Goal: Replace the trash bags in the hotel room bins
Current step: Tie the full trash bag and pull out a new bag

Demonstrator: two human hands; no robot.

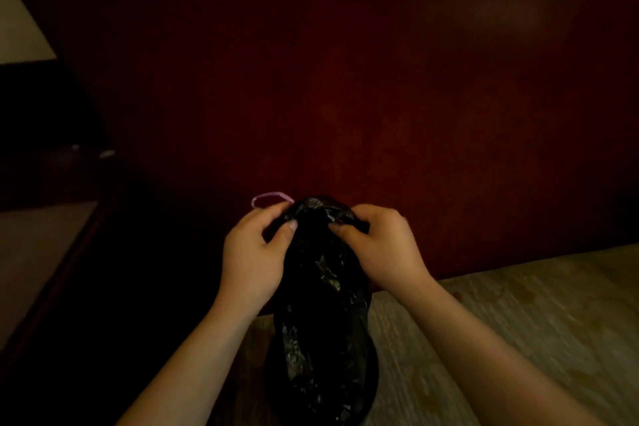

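**Black plastic bag gathered at the neck, ready for tying**

Black crinkled plastic fills the middle of the view: the trash bag [321, 304] hangs between both hands, its gathered neck pinched at the top and its body drooping toward the camera, in front of a dark red wall [345, 79]. The left hand [254, 259] closes thumb and fingers on the left side of the bag's neck; a thin pink loop [271, 197], probably a drawstring or band, shows just above those fingers. The right hand [377, 245] grips the right side of the neck, fingers curled shut on the plastic. Below and to the right of the bag lies a pale patterned floor [501, 322]. No bin is clearly visible; the dim light hides much to the left of the bag.

The step looks like closing or opening the neck. To do it well, keep both pinches high on the plastic, hold the pink loop taut, and work the thin film gently so it does not tear
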